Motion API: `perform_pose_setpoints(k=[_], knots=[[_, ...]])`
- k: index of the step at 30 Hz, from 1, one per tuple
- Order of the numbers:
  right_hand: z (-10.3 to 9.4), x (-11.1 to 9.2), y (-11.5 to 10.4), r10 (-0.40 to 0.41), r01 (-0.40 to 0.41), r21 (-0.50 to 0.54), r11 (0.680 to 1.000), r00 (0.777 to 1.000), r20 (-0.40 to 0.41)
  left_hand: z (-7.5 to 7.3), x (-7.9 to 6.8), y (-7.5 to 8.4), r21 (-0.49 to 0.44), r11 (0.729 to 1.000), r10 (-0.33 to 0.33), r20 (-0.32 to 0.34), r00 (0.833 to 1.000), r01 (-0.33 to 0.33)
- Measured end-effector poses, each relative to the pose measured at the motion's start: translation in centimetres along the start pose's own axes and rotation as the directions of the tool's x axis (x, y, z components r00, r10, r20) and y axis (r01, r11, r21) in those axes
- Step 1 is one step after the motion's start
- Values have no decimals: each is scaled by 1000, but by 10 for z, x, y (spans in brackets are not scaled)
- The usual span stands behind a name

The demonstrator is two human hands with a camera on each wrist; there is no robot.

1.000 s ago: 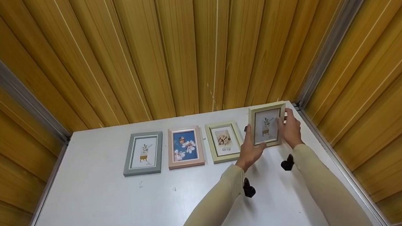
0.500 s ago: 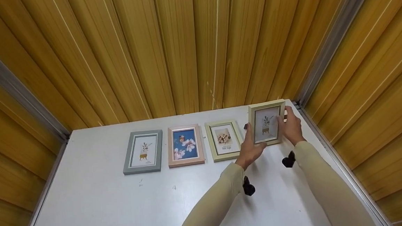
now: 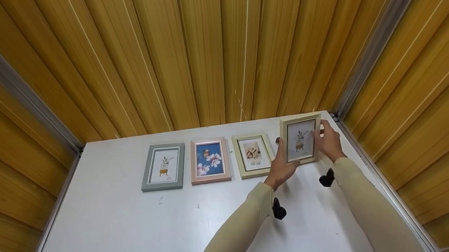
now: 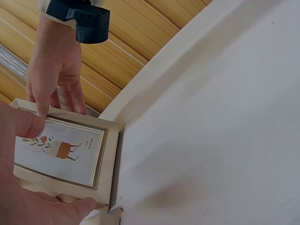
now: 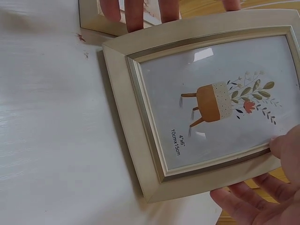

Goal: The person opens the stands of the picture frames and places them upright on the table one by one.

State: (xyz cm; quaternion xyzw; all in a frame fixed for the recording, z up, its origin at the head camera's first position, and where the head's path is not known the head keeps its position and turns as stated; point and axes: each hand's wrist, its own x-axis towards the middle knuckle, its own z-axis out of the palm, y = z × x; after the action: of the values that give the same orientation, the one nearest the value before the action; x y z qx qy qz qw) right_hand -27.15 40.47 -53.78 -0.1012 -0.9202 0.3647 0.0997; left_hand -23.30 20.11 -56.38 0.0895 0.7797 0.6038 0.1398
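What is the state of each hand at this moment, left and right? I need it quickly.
Left hand: closed, holding the cream rectangular picture frame by its left side.
Right hand: closed, holding the same frame by its right side.

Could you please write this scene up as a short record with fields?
Held item: cream frame with a potted-plant print
Left grip: on its lower left
Right grip: on its right side
Row, left to right: grey-blue frame, pink frame, pale green frame
Behind the row: white surface
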Motion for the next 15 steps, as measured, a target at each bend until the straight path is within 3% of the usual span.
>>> perform_pose_setpoints(k=[15], knots=[[-4,0,0,32,-33,29,999,999,8,1,8,2,21,1000,-18,-3,1000,18]])
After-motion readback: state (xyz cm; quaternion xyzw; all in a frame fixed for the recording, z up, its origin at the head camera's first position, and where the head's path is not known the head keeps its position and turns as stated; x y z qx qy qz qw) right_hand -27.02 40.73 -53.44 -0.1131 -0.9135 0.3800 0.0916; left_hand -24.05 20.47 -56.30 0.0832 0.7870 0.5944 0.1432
